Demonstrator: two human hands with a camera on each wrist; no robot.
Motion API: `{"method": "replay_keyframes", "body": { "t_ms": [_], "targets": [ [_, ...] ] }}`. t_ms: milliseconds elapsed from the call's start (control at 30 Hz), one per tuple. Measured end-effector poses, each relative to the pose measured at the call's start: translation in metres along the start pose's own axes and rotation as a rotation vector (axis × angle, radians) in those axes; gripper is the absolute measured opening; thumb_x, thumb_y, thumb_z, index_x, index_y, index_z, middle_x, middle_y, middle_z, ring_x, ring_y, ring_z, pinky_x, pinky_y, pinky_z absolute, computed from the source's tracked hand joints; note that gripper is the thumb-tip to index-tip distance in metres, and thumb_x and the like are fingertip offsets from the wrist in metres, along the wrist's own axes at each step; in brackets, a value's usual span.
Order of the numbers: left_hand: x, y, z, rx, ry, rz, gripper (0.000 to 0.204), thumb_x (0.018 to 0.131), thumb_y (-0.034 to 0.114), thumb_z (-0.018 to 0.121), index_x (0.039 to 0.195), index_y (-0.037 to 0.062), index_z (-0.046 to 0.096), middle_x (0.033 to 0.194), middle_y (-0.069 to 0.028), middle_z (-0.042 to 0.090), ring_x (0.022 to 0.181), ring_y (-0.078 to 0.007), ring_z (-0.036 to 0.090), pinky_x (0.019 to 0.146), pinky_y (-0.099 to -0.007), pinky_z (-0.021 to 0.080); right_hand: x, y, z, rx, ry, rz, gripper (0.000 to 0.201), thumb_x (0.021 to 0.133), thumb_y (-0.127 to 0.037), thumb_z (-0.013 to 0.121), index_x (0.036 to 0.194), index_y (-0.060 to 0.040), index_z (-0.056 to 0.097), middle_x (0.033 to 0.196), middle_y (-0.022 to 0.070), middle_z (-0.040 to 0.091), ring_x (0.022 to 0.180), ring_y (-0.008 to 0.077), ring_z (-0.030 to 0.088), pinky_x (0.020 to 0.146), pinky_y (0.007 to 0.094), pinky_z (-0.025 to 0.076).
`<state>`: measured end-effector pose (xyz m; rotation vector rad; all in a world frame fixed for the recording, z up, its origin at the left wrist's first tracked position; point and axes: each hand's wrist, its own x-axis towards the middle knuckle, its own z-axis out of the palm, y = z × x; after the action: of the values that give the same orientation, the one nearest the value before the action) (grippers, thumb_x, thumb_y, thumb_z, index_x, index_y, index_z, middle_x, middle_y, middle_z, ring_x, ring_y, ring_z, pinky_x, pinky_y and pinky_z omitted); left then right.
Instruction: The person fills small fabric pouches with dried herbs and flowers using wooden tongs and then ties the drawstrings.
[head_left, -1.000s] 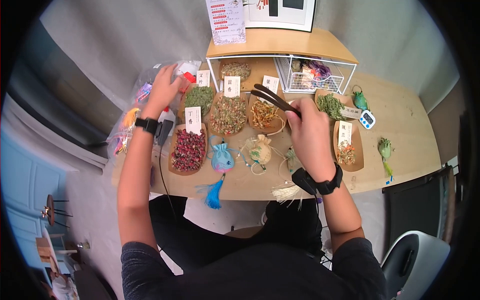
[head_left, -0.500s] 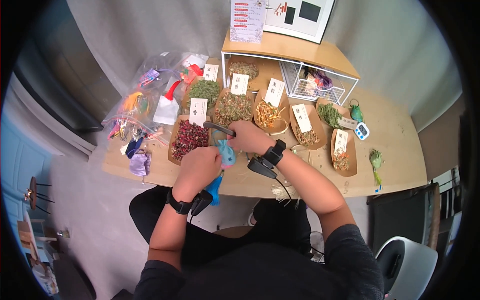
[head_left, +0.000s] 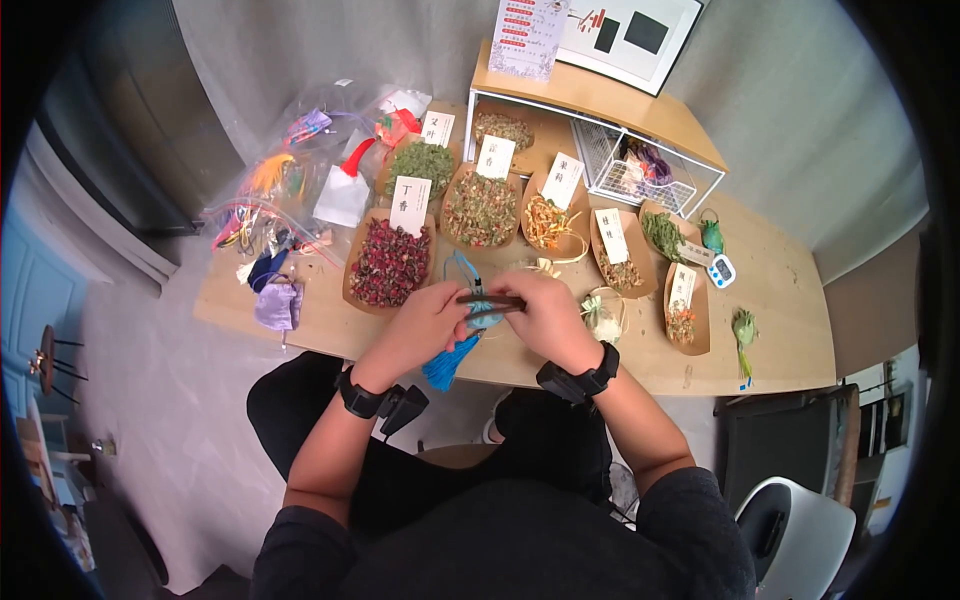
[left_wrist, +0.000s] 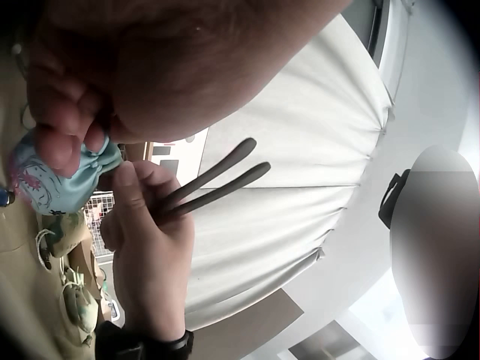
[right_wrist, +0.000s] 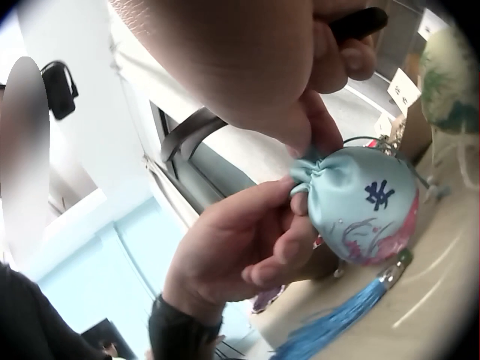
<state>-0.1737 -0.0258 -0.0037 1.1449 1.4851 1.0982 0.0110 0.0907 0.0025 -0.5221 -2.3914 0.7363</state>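
Note:
A light-blue satin drawstring pouch (right_wrist: pixel 367 202) with a dark character and pink print hangs between both hands, its blue tassel (head_left: pixel 452 362) dangling below. My left hand (head_left: pixel 425 325) pinches its gathered neck from the left. Opposite it, the thumb and forefinger of my right hand (head_left: pixel 550 315) pinch the same neck. That right hand also keeps dark tongs (left_wrist: pixel 241 153) in its curled fingers, the two arms sticking out past the thumb. In the head view the hands and tongs cover much of the pouch.
Boat-shaped paper trays of dried flowers and herbs, including rosebuds (head_left: pixel 388 265), stand behind the hands. A cream pouch (head_left: pixel 603 318) lies to the right, a purple pouch (head_left: pixel 278 303) to the left. Beyond are plastic bags (head_left: pixel 275 190), a wooden shelf (head_left: pixel 610 105) and a timer (head_left: pixel 720 271).
My left hand came from the bags at the back left, and my right hand moved left with the tongs. Both met at the blue pouch, which is now lifted slightly toward the body.

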Motion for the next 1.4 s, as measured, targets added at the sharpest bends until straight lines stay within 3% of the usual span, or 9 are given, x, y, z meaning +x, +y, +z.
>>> {"method": "replay_keyframes", "body": {
  "t_ms": [167,267,367,467,833,1000,1133,1233,1400],
  "targets": [
    [-0.004,-0.002,0.003,0.009,0.007,-0.001,0.023,0.105,0.018,0.050,0.095,0.0007,0.062,0.072,-0.0040,0.065,0.056,-0.0094,0.059,0.052,-0.0256,0.046,0.003,-0.021,-0.007,0.302,0.008,0.343,0.021,0.093,-0.006,0.072,0.111,-0.0014,0.064,0.082,0.0012,0.064,0.069,0.0058,0.048,0.061,0.0248,0.041],
    [-0.006,-0.001,0.005,0.037,0.067,0.049,0.029,0.105,0.020,0.050,0.090,-0.0019,0.063,0.071,-0.0069,0.066,0.056,-0.0130,0.061,0.054,-0.0301,0.048,0.007,-0.027,-0.014,0.272,-0.103,0.384,0.024,0.089,-0.008,0.072,0.110,0.0003,0.065,0.090,0.0135,0.073,0.079,0.0215,0.070,0.072,0.0355,0.052],
    [-0.006,-0.003,0.006,0.084,0.113,0.095,0.028,0.103,0.018,0.052,0.088,-0.0022,0.063,0.073,-0.0069,0.067,0.057,-0.0120,0.061,0.055,-0.0295,0.049,0.005,-0.023,-0.012,0.116,-0.158,0.279,0.027,0.084,-0.010,0.072,0.109,-0.0005,0.066,0.090,0.0161,0.072,0.080,0.0310,0.069,0.074,0.0394,0.053],
    [-0.009,-0.003,0.008,0.141,0.143,0.133,0.026,0.101,0.016,0.054,0.086,-0.0023,0.064,0.075,-0.0074,0.069,0.057,-0.0120,0.061,0.055,-0.0283,0.049,0.005,-0.032,-0.011,0.077,-0.123,0.282,0.023,0.081,-0.006,0.071,0.102,0.0014,0.065,0.083,0.0145,0.065,0.071,0.0235,0.056,0.069,0.0357,0.047],
    [-0.016,-0.001,0.024,0.657,0.416,0.364,0.015,0.085,0.013,0.067,0.080,-0.0019,0.065,0.074,-0.0220,0.064,0.070,-0.0413,0.064,0.062,-0.0479,0.049,0.001,-0.036,-0.005,-0.278,0.128,0.324,0.028,0.077,-0.006,0.071,0.104,-0.0058,0.066,0.090,0.0195,0.072,0.082,0.0389,0.070,0.071,0.0474,0.056],
    [-0.015,0.006,0.024,0.473,0.345,0.336,0.015,0.087,0.011,0.065,0.078,-0.0016,0.064,0.069,-0.0197,0.060,0.059,-0.0336,0.060,0.057,-0.0418,0.046,0.003,-0.027,-0.012,-0.196,0.025,0.390,0.024,0.077,-0.010,0.074,0.098,-0.0028,0.065,0.081,0.0178,0.068,0.075,0.0370,0.067,0.069,0.0420,0.054],
    [-0.014,0.001,0.022,0.365,0.301,0.307,0.016,0.088,0.009,0.065,0.078,-0.0008,0.058,0.063,-0.0166,0.054,0.054,-0.0261,0.053,0.054,-0.0377,0.041,0.001,-0.013,-0.015,0.089,-0.099,0.431,0.020,0.079,-0.006,0.074,0.095,0.0010,0.065,0.078,0.0114,0.064,0.074,0.0220,0.062,0.071,0.0346,0.051],
    [-0.015,0.006,0.025,0.393,0.301,0.241,0.020,0.085,0.009,0.068,0.079,-0.0001,0.051,0.062,-0.0154,0.052,0.053,-0.0257,0.053,0.053,-0.0391,0.040,0.002,-0.013,-0.014,0.151,-0.103,0.448,0.021,0.079,-0.011,0.075,0.096,-0.0011,0.069,0.082,0.0155,0.070,0.078,0.0316,0.070,0.071,0.0408,0.053],
    [-0.006,-0.006,0.026,0.406,0.360,0.284,0.023,0.083,0.007,0.068,0.082,0.0016,0.046,0.060,-0.0149,0.049,0.053,-0.0293,0.052,0.053,-0.0411,0.040,0.003,-0.029,-0.015,0.032,-0.101,0.457,0.019,0.079,-0.006,0.072,0.096,-0.0002,0.064,0.081,0.0128,0.065,0.075,0.0255,0.064,0.072,0.0352,0.052]
  ]
}}
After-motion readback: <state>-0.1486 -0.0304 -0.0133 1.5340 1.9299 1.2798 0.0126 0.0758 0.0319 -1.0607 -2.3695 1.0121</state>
